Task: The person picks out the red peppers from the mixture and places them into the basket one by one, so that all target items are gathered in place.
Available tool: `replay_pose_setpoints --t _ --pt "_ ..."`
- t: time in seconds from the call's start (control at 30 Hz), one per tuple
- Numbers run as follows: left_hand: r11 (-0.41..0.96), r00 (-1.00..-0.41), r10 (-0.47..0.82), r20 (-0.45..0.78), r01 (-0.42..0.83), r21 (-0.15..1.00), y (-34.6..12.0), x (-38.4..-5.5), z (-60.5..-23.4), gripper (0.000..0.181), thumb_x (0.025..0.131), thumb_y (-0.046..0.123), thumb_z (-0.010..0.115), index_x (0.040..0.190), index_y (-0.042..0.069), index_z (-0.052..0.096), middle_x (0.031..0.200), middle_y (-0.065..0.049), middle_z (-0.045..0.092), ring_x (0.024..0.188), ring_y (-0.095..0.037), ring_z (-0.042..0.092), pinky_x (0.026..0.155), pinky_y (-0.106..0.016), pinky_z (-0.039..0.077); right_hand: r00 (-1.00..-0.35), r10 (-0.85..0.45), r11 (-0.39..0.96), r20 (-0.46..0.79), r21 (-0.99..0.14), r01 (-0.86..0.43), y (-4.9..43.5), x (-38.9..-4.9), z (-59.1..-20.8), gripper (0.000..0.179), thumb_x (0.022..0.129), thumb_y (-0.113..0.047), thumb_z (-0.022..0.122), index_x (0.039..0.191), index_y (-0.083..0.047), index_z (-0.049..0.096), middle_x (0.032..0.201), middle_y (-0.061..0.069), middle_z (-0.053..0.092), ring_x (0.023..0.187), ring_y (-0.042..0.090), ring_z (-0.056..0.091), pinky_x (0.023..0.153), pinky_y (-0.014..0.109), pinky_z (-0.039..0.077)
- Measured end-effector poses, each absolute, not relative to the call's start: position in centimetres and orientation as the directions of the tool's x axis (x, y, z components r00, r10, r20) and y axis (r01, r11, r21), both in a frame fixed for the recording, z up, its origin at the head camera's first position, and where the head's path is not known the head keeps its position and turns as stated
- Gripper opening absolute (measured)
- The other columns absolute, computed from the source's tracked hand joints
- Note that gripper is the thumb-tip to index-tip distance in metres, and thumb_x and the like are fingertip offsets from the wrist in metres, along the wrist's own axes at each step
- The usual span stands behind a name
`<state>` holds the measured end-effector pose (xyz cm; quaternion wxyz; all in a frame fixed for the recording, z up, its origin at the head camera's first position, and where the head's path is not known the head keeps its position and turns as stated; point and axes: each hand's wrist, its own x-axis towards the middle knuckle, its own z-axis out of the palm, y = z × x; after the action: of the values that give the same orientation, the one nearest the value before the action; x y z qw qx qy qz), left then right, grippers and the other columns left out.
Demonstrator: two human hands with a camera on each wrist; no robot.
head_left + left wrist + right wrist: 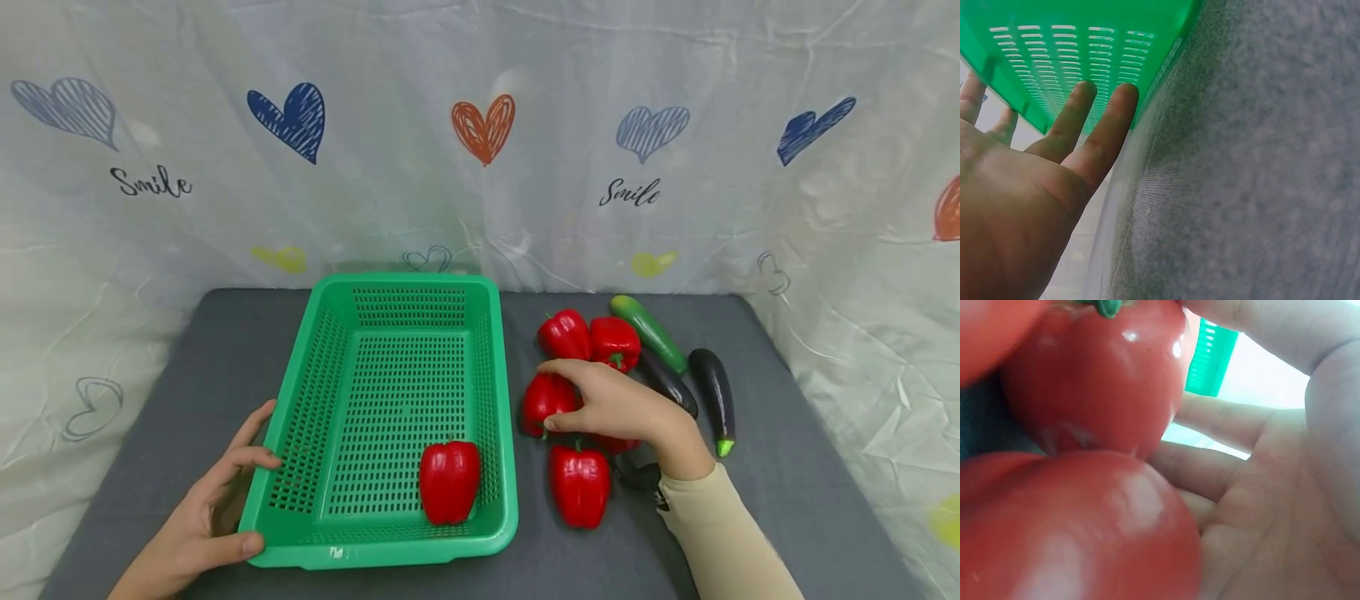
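Note:
My left hand (pixel 202 504) is at the near left corner of a green plastic basket (pixel 408 552). In the left wrist view its straight fingers (pixel 1107 134) lie along the outside of the slotted wall, and in the head view the thumb touches the corner. My right hand (pixel 618 404) holds a red bell pepper (pixel 542 406) to the right of the basket, thumb on the near side and fingers over the far side. The right wrist view shows this pepper (pixel 1100 378) against the fingers, with another pepper (pixel 1079 531) close below.
One red bell pepper (pixel 450 483) sits inside the basket. More peppers (pixel 580 487) lie around my right hand, one partly hidden under it. Behind are a green cucumber-like vegetable (pixel 648 333) and two dark eggplants (pixel 714 392). A printed curtain (pixel 480 208) hangs behind the grey table (pixel 187 375).

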<state>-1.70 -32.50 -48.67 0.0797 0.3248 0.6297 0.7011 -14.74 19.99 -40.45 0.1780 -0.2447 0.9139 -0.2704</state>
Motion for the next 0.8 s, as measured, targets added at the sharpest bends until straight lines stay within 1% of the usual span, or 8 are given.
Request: replay_pose_setpoints --t 0.1,0.17,0.33,0.37,0.5,0.67,0.77,0.8 --pt "-0.163 -0.783 0.507 0.361 0.324 0.932 -32.54 -1.71 -48.66 0.058 0.096 -0.02 0.058 0.149 -0.015 0.035 0.18 -0.021 -0.016 0.167 -0.022 0.008 0.116 -0.025 0.038 -0.82 -0.537 0.737 -0.198 -0.582 -0.343 19.74 -14.62 -40.3 0.07 0.091 -0.037 0.088 0.151 -0.015 0.06 0.13 -0.004 0.07 0.113 0.017 0.067 0.1 0.048 0.057" --pt "-0.155 -0.784 0.503 0.364 0.333 0.93 -32.55 -1.68 -48.65 0.056 0.096 -0.02 0.057 0.148 -0.016 0.035 0.18 -0.022 -0.015 0.167 -0.022 0.005 0.117 -0.023 0.035 -0.821 -0.534 0.741 -0.203 -0.58 -0.339 19.61 -14.58 -40.23 0.07 0.091 -0.038 0.088 0.151 -0.015 0.06 0.13 -0.004 0.07 0.113 0.017 0.067 0.1 0.048 0.057" --pt "-0.166 -0.785 0.502 0.362 0.324 0.932 -32.46 -1.56 -48.6 0.057 0.093 -0.024 0.052 0.147 -0.016 0.035 0.18 -0.021 -0.015 0.165 -0.022 0.012 0.115 -0.026 0.041 -0.823 -0.53 0.748 -0.206 -0.571 -0.338 19.51 -14.63 -40.29 0.07 0.091 -0.039 0.088 0.151 -0.015 0.06 0.128 -0.005 0.07 0.113 0.017 0.067 0.1 0.048 0.057" --pt "-0.164 -0.787 0.5 0.362 0.324 0.932 -32.44 -1.54 -48.58 0.057 0.092 -0.025 0.052 0.146 -0.016 0.036 0.18 -0.021 -0.015 0.165 -0.022 0.013 0.115 -0.025 0.04 -0.823 -0.528 0.749 -0.206 -0.57 -0.338 19.52 -14.64 -40.32 0.071 0.09 -0.039 0.089 0.151 -0.014 0.061 0.127 -0.005 0.07 0.113 0.017 0.067 0.1 0.048 0.057" --pt "-0.145 -0.795 0.492 0.354 0.326 0.934 -32.4 -1.53 -48.48 0.058 0.091 -0.026 0.05 0.146 -0.015 0.036 0.181 -0.021 -0.013 0.166 -0.022 0.01 0.116 -0.024 0.036 -0.826 -0.525 0.751 -0.205 -0.568 -0.337 19.57 -14.63 -40.42 0.071 0.09 -0.04 0.089 0.15 -0.015 0.061 0.125 -0.005 0.071 0.112 0.017 0.067 0.099 0.048 0.058" --pt "-0.124 -0.801 0.488 0.347 0.329 0.936 -32.44 -1.48 -48.39 0.058 0.091 -0.026 0.051 0.146 -0.015 0.037 0.181 -0.021 -0.012 0.167 -0.021 0.0 0.117 -0.022 0.028 -0.827 -0.525 0.751 -0.201 -0.567 -0.339 19.65 -14.56 -40.5 0.07 0.09 -0.041 0.089 0.15 -0.016 0.062 0.126 -0.006 0.071 0.112 0.016 0.067 0.099 0.048 0.058" --pt "-0.139 -0.794 0.496 0.351 0.327 0.935 -32.41 -1.61 -48.44 0.058 0.092 -0.026 0.05 0.147 -0.015 0.036 0.181 -0.021 -0.013 0.167 -0.022 0.005 0.117 -0.024 0.033 -0.828 -0.526 0.75 -0.196 -0.565 -0.343 19.69 -14.51 -40.49 0.07 0.09 -0.04 0.089 0.149 -0.016 0.062 0.127 -0.006 0.071 0.113 0.016 0.067 0.099 0.048 0.058" --pt "-0.138 -0.793 0.497 0.352 0.328 0.934 -32.38 -1.64 -48.43 0.057 0.092 -0.026 0.05 0.147 -0.015 0.036 0.181 -0.021 -0.014 0.167 -0.022 0.005 0.117 -0.024 0.033 -0.828 -0.526 0.75 -0.194 -0.566 -0.343 19.7 -14.49 -40.47 0.069 0.09 -0.04 0.089 0.149 -0.016 0.062 0.127 -0.006 0.071 0.113 0.016 0.067 0.1 0.048 0.057"
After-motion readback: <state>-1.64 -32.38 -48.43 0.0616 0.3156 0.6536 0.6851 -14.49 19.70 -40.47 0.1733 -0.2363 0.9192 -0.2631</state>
